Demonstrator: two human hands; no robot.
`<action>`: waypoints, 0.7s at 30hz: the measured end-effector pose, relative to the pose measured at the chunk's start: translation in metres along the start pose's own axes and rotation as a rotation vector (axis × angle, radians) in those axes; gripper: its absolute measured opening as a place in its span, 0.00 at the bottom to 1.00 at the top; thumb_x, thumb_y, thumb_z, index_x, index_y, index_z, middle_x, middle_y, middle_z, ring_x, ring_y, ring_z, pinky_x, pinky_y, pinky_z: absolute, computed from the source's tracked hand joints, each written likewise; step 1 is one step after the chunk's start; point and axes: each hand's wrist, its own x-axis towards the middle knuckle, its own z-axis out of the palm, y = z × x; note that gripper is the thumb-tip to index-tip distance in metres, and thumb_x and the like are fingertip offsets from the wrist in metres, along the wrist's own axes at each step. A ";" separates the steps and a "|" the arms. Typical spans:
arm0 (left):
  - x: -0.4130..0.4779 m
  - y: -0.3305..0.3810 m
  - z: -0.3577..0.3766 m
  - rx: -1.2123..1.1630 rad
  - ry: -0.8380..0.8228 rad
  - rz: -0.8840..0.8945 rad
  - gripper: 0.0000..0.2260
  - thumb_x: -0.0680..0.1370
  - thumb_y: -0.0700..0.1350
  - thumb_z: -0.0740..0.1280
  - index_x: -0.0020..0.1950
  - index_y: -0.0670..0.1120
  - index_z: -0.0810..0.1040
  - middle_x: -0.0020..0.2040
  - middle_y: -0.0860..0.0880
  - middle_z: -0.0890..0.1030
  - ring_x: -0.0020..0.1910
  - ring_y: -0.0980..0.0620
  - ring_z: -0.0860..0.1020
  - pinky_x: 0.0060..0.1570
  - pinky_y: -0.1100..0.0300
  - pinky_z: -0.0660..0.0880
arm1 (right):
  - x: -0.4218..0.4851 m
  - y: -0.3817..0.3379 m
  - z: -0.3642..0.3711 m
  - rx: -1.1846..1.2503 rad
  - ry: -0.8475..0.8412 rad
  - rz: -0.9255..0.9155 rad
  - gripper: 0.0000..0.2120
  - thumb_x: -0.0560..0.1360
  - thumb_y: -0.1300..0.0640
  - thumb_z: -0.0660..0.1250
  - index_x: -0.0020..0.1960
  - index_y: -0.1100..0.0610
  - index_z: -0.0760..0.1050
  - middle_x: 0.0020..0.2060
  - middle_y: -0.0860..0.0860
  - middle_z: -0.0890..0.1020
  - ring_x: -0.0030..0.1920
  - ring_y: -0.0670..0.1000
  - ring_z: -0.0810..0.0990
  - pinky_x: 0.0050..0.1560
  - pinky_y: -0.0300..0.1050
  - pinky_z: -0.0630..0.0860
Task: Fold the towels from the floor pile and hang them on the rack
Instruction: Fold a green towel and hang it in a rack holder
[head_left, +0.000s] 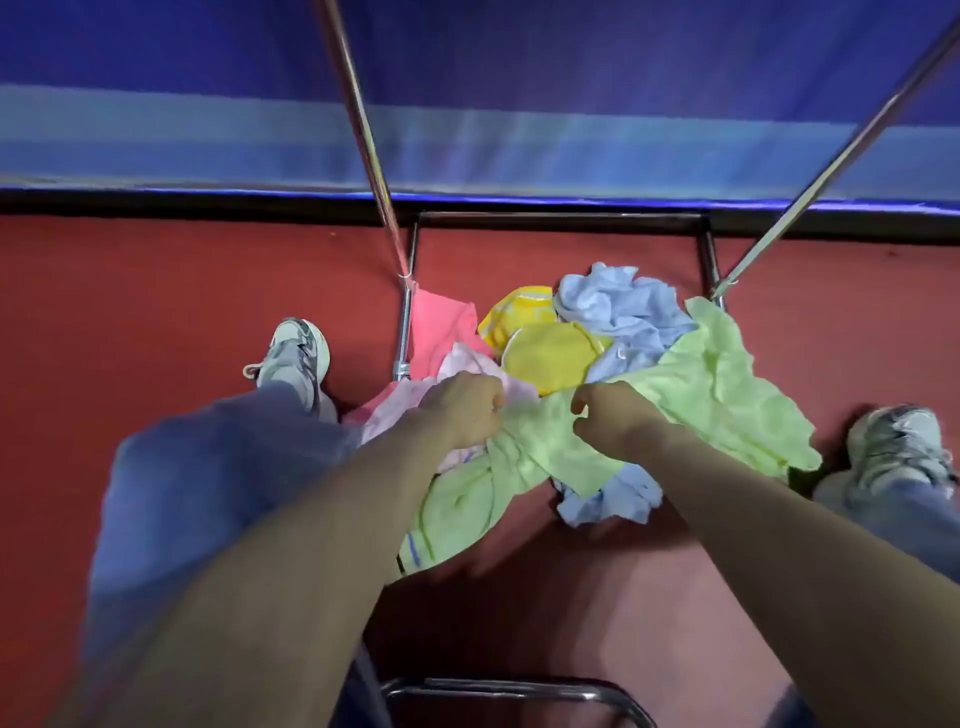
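Right at the fingertips, the left hand (460, 410) is curled tight, its fingers (491, 397) bunched on the near edge of a crumpled light green terry towel (717, 384), and the right hand (618, 418) pinches the same edge just beside it between thumb and bent fingers. A short span of green cloth lies between the two hands. This towel lies on top of the floor pile, its long axis running on a slant: one end trails toward the person at the lower left, showing a blue stripe, and the other spreads away to the upper right, toward the right foot. Under the left hand sits a pale pink towel (400, 415), touching a bright pink towel (441, 325) that lies against the rack's base. Beyond the hands rest two rumpled yellow cloths (550, 353) and a wadded light blue towel (623, 306), part of which also pokes out below the green one. The chrome tube rack (404, 322) frames the pile, its two poles rising outward to either side. All stands on a red floor (156, 291) before a blue wall panel (467, 78). A grey-white sneaker (296, 353) stands left of the pile, another (898, 447) right of it.
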 end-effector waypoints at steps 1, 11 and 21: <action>0.013 -0.009 0.005 -0.019 -0.034 -0.034 0.09 0.76 0.45 0.63 0.52 0.51 0.82 0.51 0.46 0.83 0.51 0.43 0.81 0.50 0.54 0.78 | 0.014 0.003 0.007 0.004 -0.024 0.021 0.14 0.76 0.55 0.65 0.60 0.54 0.77 0.56 0.55 0.80 0.59 0.57 0.77 0.54 0.47 0.74; 0.122 -0.076 0.065 0.025 -0.101 -0.110 0.09 0.78 0.46 0.64 0.53 0.47 0.82 0.51 0.46 0.83 0.52 0.43 0.81 0.54 0.51 0.78 | 0.138 -0.007 0.068 -0.036 -0.114 0.071 0.18 0.75 0.57 0.64 0.65 0.54 0.74 0.62 0.57 0.76 0.62 0.59 0.77 0.58 0.47 0.73; 0.146 -0.065 0.130 -0.060 -0.087 -0.070 0.09 0.79 0.48 0.64 0.39 0.52 0.72 0.46 0.46 0.82 0.48 0.41 0.79 0.45 0.53 0.72 | 0.155 -0.004 0.137 -0.089 -0.106 0.000 0.19 0.77 0.51 0.64 0.65 0.56 0.73 0.63 0.56 0.77 0.63 0.59 0.75 0.57 0.48 0.74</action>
